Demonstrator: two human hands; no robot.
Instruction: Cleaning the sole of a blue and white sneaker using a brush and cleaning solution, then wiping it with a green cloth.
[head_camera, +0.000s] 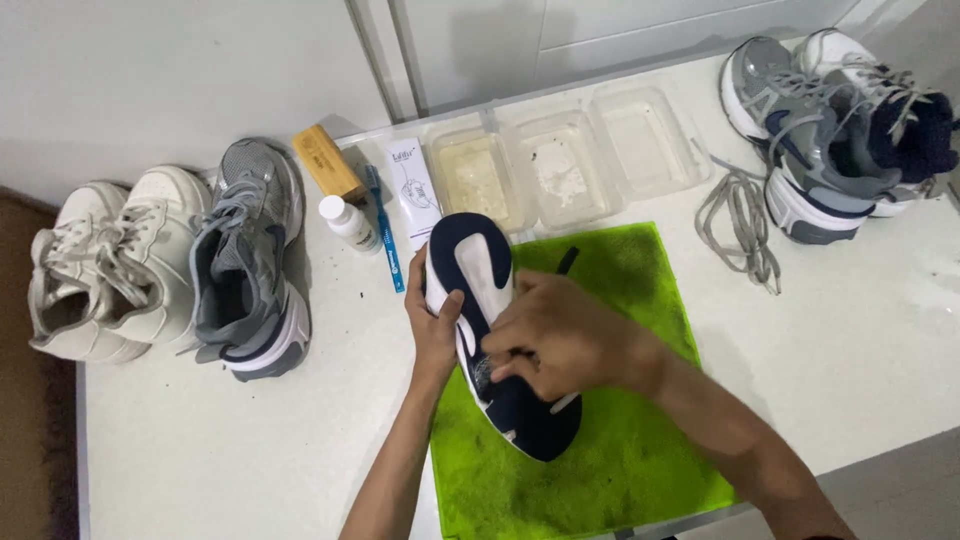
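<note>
While our left hand (436, 322) grips the side of an upturned navy-and-white sneaker (500, 330), our right hand (560, 340) presses closed on its sole, over the green towel (620, 440).

We hold the sneaker sole-up on the towel, left fingers wrapped round its edge, right fingers curled tight against the sole; whether they pinch anything we cannot tell. Just beyond the towel sit three clear plastic tubs (565, 160). To the towel's left lie a blue toothbrush (385, 235), a small white bottle (348, 222), a white box (414, 185) and a tan block (327, 162); farther left stand a grey sneaker (248, 265) and a pair of white sneakers (105, 265). To the towel's right lie loose grey laces (738, 225), and beyond them more grey sneakers (820, 130).
</note>
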